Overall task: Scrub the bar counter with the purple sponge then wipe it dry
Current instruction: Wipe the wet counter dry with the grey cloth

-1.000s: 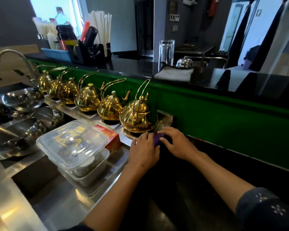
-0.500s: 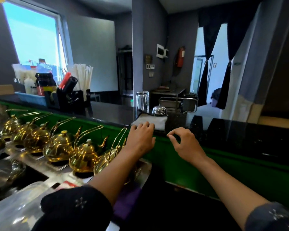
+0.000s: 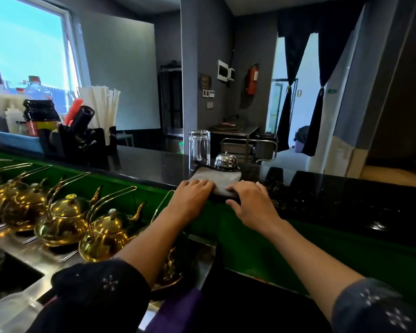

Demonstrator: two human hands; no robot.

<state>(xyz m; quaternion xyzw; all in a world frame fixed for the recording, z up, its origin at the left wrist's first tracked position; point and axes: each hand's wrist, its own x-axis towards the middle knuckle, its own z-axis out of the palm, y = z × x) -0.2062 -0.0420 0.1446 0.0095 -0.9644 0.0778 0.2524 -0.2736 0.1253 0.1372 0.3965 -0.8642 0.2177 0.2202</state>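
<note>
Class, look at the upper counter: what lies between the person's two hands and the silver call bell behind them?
In the head view, a folded grey cloth lies there on the black counter. The left hand and right hand rest on its near edge; the call bell stands at its far edge.

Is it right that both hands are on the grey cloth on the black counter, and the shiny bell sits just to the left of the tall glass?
Not quite. In the head view, both hands, left hand and right hand, do rest on the grey cloth on the black counter, but the bell sits just right of the glass.
</note>
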